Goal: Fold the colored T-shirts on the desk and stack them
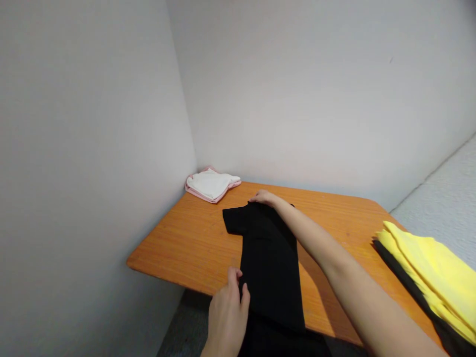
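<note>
A black T-shirt lies on the wooden table, folded lengthwise, with one short sleeve pointing left. Its lower end hangs past the table's front edge. My right hand reaches across to the far end of the shirt, its fingers closed at the shoulder edge near the collar. Part of the shirt's right side is hidden under my right forearm. Beside the shirt's left edge, near the front of the table, is my left hand. Its thumb and forefinger are apart, with nothing visibly gripped between them.
The wooden table stands against walls at the left and back. Folded white and pink cloth rests in the far left corner. A stack of yellow cloth over black cloth lies at the right.
</note>
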{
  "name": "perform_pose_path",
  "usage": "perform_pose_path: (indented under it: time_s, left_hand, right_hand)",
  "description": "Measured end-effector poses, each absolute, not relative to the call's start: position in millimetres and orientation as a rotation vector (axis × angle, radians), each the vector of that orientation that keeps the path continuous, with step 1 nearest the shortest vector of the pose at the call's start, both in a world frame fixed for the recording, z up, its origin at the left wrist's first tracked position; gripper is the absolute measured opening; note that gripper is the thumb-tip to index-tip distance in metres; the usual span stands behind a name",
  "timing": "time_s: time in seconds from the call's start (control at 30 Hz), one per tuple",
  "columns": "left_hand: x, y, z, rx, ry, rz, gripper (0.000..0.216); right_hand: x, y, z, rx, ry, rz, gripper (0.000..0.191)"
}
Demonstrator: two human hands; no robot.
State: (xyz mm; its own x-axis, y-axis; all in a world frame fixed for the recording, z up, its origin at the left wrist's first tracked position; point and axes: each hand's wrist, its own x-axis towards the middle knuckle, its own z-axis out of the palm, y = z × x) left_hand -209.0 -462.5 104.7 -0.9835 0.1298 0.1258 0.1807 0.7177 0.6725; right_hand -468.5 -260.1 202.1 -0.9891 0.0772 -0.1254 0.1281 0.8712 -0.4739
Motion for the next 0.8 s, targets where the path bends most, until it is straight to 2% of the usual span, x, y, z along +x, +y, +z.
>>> perform_pose_path:
  time_s: [0.1, 0.27, 0.47, 0.57, 0.63, 0.7, 0.8]
  left_hand:
    - [-206, -468, 92, -0.224, -2.93, -0.957, 0.021]
    - [-207, -464, 94, -0.258, -2.976, -0.834, 0.024]
    - [-203, -461, 98, -0.374, -3.039, -0.887, 0.024]
    - [-202, -469, 105, -0.303, -3.077, -0.801, 0.019]
    - [-211, -482, 113, -0.197, -3.052, -0.735, 0.025]
    - [-233, -496, 122, -0.141, -2.962, -0.686, 0.031]
    - [-291, -509, 133, -0.207, -2.804, -0.581, 0.034]
  right_hand:
    - [-473, -272, 187, 0.111, 2.939, -0.666, 0.021]
    - [-462, -241, 191, 0.034, 2.84, -0.661, 0.022]
    - [-453, -255, 201, -0.134, 2.67, -1.039, 0.01]
    - [-446, -282, 195, -0.296, 2.652, -1.264, 0.022]
    - [-434, -291, 183, -0.35, 2.713, -1.341, 0.025]
    - [-415, -290, 165, -0.357, 2.842, -1.363, 0.027]
    - [-383, -279, 130, -0.317, 3.08, -1.295, 0.041]
